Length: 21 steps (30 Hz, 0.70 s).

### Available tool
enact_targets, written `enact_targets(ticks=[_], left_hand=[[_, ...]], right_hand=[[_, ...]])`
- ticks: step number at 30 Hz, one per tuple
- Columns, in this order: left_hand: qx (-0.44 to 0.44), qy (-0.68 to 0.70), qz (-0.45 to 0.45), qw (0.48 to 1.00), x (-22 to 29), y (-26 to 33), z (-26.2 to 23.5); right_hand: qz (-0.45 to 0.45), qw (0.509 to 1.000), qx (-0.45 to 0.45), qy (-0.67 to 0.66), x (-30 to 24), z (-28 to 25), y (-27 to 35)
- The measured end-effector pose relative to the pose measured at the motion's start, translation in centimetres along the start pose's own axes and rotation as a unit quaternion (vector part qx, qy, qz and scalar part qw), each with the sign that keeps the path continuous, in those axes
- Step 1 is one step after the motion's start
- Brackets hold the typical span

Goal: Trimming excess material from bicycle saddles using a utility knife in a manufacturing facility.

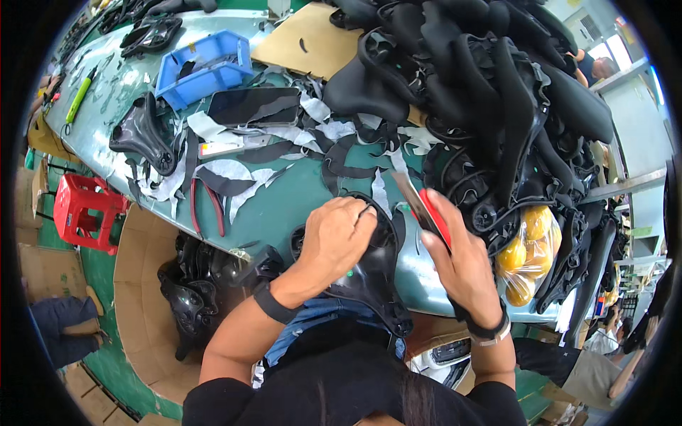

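Observation:
A black bicycle saddle [366,273] lies underside up at the table's near edge, its narrow end toward my body. My left hand [334,231] is closed on its wide end, fingers curled at the rim. A thin dark edge shows by the fingertips; I cannot tell whether it is a loose strip. To the right, apart from the saddle, my right hand [455,259] is wrapped round a red utility knife [435,213], its blade end pointing up and left. Black and pale grey fabric scraps [241,181] are scattered beyond my hands.
Black saddles [483,92] are heaped at the back right, beside a bag of yellow fruit [529,252]. Red-handled pliers [206,206], a dark phone [254,106] and a blue bin [202,67] stand or lie leftward. A cardboard box [142,284] holds black shells below the table edge.

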<state>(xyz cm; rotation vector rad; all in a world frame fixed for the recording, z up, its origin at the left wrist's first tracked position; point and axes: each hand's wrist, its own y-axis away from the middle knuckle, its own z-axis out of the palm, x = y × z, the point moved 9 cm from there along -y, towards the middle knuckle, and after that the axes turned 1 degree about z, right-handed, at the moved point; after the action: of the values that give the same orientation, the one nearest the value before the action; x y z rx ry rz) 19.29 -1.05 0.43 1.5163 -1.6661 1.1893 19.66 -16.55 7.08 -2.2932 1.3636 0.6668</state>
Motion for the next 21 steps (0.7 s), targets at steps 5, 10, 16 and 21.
enact_targets(ticks=[5, 10, 16, 21], left_hand=[[0.031, 0.041, -0.01, 0.999, 0.1, 0.3, -0.4], [0.062, 0.051, -0.045, 0.996, -0.6, 0.3, -0.7], [0.236, 0.494, -0.209, 0.81, -6.2, 1.0, -1.6], [0.194, 0.56, -0.193, 0.782, -6.4, 1.0, -2.4]], right_hand=[[-0.022, 0.969, -0.122, 0.215, -2.6, 1.3, 1.1], [-0.058, 0.919, -0.18, 0.346, -4.4, 2.7, 1.6], [0.034, 0.931, -0.187, 0.31, -2.4, 3.5, 6.2], [0.097, 0.994, 0.054, 0.016, 1.4, 1.9, 7.3]])
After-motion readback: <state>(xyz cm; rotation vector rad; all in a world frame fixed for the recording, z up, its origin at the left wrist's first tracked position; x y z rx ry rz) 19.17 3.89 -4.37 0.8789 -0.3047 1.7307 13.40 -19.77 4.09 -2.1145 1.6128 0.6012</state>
